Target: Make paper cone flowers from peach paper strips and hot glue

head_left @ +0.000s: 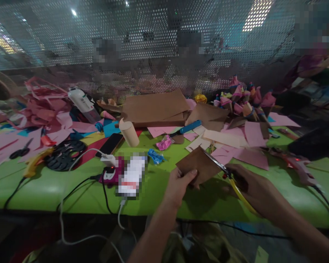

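My left hand [178,184] pinches a piece of brown paper [201,164] between thumb and fingers, above the front part of the table. In my right hand [248,186] is a pair of scissors [237,190] with yellow handles. Their metal blades lie along the paper's upper right edge, pointing up and left. How far the blades are apart I cannot make out. A crumpled blue piece [156,156] and a crumpled pink piece [165,142] lie beyond my left hand. Past the brown paper are pale paper strips [222,138] and pink paper sheets [253,135].
A lit phone [133,175] charges beside a pink power strip [113,173] with trailing cables. Glue guns lie left [40,160] and right [298,168]. A beige roll [129,133] stands before brown sheets [153,107]. Paper flowers [241,96] are piled behind, on the green table [84,193].
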A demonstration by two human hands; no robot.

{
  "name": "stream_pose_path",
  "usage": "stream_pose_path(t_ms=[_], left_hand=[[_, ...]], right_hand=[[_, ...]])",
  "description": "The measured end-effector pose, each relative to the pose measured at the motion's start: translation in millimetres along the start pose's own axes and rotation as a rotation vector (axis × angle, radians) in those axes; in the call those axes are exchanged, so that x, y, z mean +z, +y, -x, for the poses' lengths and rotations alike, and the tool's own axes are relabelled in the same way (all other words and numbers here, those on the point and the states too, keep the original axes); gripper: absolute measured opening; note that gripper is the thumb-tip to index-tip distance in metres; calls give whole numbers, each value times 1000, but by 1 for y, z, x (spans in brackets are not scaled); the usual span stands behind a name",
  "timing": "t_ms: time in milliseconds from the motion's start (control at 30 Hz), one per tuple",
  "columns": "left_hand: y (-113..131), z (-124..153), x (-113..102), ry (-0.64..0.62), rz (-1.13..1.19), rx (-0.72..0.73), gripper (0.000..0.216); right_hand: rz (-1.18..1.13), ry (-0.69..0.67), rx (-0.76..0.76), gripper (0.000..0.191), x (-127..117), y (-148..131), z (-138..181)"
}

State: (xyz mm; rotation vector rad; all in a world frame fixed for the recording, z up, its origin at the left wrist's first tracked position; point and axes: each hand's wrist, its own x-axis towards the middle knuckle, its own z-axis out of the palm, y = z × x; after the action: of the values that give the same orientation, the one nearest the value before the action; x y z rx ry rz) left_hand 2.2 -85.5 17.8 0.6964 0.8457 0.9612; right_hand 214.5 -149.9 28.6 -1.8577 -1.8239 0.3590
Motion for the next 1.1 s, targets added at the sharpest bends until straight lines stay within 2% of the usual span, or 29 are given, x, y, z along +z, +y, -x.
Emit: stream_pose_path(t_ms=[200, 733, 1100], left_hand=[[-3, -1, -2, 8, 1, -7, 51], [-3, -3, -4, -44, -24, -16, 52], [-4, -3, -4, -52, -28, -9, 51]], right_hand=[[-23, 25, 6, 31, 7, 8, 2], [-48, -19, 42, 38, 16, 24, 7], [-56, 11, 51, 38, 13, 19, 4]])
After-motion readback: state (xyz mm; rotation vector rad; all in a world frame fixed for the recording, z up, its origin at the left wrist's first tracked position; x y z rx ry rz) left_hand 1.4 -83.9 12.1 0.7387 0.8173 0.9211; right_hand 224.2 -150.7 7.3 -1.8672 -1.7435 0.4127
